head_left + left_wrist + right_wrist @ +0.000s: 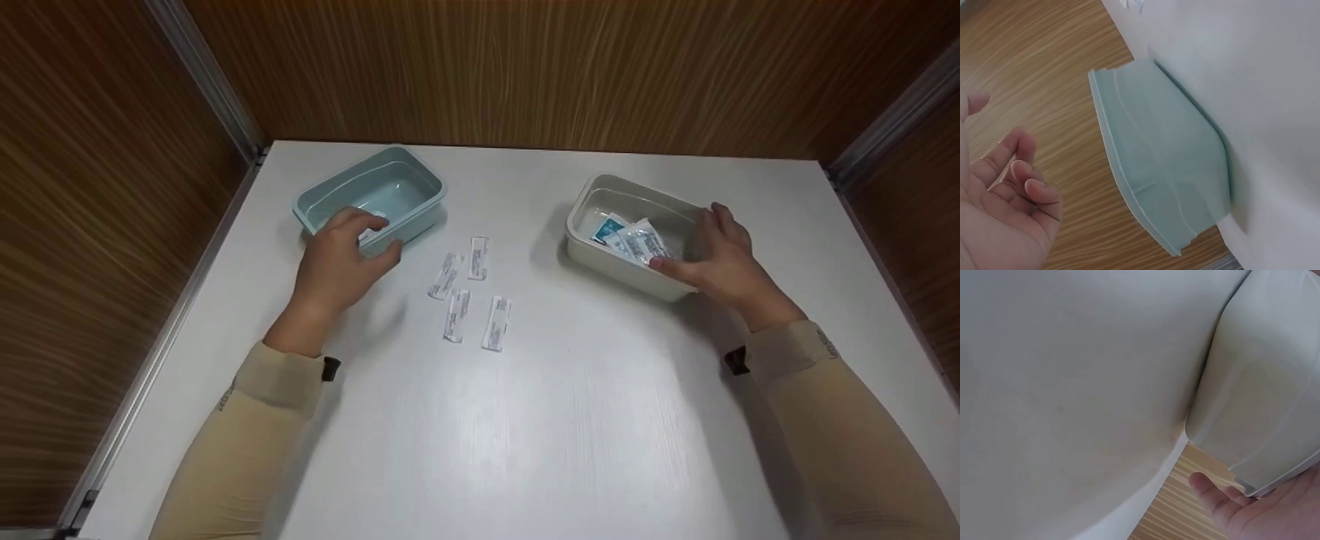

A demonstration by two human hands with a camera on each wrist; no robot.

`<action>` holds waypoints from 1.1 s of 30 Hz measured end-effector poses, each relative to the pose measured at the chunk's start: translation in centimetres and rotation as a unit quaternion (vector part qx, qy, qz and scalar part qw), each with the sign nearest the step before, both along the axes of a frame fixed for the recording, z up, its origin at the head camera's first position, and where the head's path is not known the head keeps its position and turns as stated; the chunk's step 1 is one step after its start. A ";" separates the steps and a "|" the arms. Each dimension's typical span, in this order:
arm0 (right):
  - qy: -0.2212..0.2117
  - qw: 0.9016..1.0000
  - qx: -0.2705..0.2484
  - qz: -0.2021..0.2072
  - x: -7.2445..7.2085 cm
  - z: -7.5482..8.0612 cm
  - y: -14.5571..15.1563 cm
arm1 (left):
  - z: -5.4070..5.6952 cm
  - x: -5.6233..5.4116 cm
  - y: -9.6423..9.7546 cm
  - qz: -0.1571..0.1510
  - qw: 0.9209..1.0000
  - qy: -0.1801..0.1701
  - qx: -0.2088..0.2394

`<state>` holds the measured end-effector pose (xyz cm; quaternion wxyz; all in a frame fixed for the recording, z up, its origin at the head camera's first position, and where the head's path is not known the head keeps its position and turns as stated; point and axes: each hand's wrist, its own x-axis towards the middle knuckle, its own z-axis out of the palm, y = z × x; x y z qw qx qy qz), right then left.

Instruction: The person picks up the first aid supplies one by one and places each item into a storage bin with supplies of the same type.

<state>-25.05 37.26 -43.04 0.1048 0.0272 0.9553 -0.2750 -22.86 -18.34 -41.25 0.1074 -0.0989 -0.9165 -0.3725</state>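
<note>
My left hand [341, 259] hovers over the near rim of a light blue plastic bin [420, 225], its fingers loosely bent and nothing between them. In the left wrist view that hand [1010, 197] is apart from the bin's side [1157, 152]. Partly behind the fingers, a small white item [369, 235] shows inside the blue bin. At the right, my right hand [724, 262] grips the corner of an off-white plastic bin [622, 266], thumb over the near rim and fingers round the end. Several teal, white and clear sachets [637, 240] lie in that bin.
Several slim white paper-wrapped packets [478, 259] are spread on the white table [555, 427] between the two bins. Wood-grain panels [480, 75] stand behind the table and along both sides.
</note>
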 end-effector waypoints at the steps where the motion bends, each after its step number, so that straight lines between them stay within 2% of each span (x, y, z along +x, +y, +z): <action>1: 0.001 1.000 -0.001 0.000 0.0 0.0 0.0 | -0.1 0.1 0.1 -0.003 1.000 -0.003 0.002; 4: 0.006 1.000 0.000 0.003 -0.2 0.0 -0.1 | -0.4 0.4 0.7 -0.016 1.000 -0.013 0.003; 9: 0.012 1.000 0.001 0.003 -0.4 -0.1 -0.3 | -1.4 0.7 2.3 -0.051 0.998 -0.038 -0.022; 14: 0.011 1.000 -0.003 -0.001 -0.6 -0.2 -0.4 | -2.5 0.5 3.9 -0.069 0.993 -0.083 -0.050; 25: 0.011 1.000 -0.011 -0.009 -0.8 -0.7 -0.1 | -4.4 -1.2 6.0 -0.077 0.983 -0.141 -0.093; 33: 0.014 1.000 -0.014 -0.016 -0.7 -0.8 -0.2 | -5.4 -2.9 5.5 -0.075 0.973 -0.183 -0.121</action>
